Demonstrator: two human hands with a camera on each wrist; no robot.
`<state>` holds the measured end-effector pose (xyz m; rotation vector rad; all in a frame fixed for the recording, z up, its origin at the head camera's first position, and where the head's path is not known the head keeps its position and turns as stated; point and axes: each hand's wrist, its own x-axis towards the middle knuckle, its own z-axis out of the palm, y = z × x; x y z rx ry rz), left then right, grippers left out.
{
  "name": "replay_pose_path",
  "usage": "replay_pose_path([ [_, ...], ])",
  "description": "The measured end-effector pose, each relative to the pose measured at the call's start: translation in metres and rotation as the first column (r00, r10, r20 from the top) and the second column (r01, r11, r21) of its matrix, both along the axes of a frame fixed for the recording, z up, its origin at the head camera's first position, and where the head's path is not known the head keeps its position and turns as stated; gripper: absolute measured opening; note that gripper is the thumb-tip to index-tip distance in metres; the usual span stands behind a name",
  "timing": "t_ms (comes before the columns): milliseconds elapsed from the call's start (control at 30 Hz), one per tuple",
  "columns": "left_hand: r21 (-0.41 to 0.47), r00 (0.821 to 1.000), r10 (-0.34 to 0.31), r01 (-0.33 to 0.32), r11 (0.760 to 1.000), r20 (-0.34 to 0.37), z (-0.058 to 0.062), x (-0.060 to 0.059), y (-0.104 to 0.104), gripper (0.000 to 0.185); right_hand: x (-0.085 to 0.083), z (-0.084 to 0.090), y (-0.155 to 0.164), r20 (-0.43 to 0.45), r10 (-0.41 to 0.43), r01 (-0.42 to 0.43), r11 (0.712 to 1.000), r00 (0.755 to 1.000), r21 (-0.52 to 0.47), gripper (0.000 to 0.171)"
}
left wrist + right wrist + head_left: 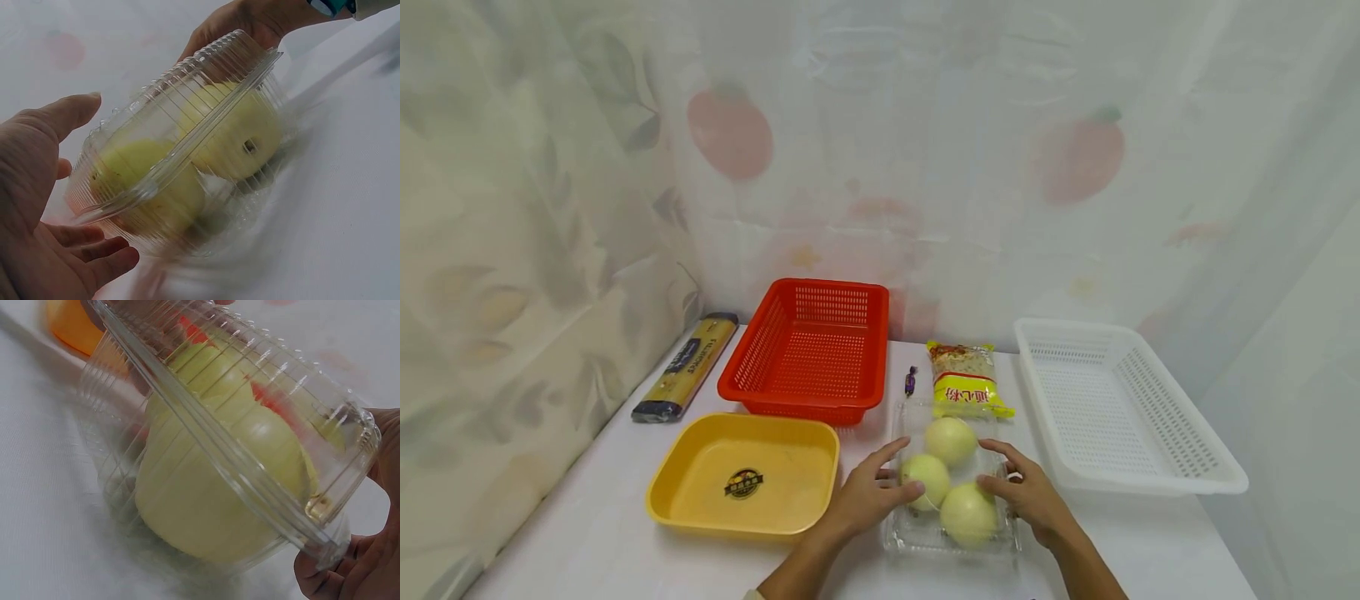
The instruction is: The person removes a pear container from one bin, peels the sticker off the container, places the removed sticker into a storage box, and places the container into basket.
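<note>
Head view showed the left hand (pixel 865 498) low and just left of centre, fingers loosely spread and laid against the left side of a clear plastic clamshell box (pixel 951 542), while the right hand (pixel 1026 493) curled its fingers over the box's right edge. The left wrist view had the left palm open beside the ribbed wall, touching or nearly so; the right wrist view showed fingers pinching the rim from beneath. Inside sat three pale yellow round fruits (pixel 951 440), touching one another. The box stood on the white worktop (pixel 595 533) at lower centre, its long axis running from the near edge up toward the noodle packet (pixel 967 381) just behind it. Thin and springy, the shell would likely flex and slip under a squeeze, and the fruit made it fairly heavy, so holding both long sides low, beneath the rim, seemed safest.
</note>
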<state>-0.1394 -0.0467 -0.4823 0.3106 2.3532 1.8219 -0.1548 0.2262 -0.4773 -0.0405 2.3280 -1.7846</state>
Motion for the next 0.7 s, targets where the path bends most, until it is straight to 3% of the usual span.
replay_pose_path([
  [400,-0.108,0.992,0.020,-0.033,0.994,-0.123,-0.003,-0.008,0.008,0.076,-0.001,-0.002,0.000,0.005,-0.004,0.004,1.000,1.000,-0.013,0.057],
  [700,-0.122,0.992,0.020,-0.035,0.992,-0.123,0.002,-0.013,0.011,0.080,-0.001,0.000,0.000,-0.006,0.002,-0.002,1.000,1.000,-0.004,0.057],
])
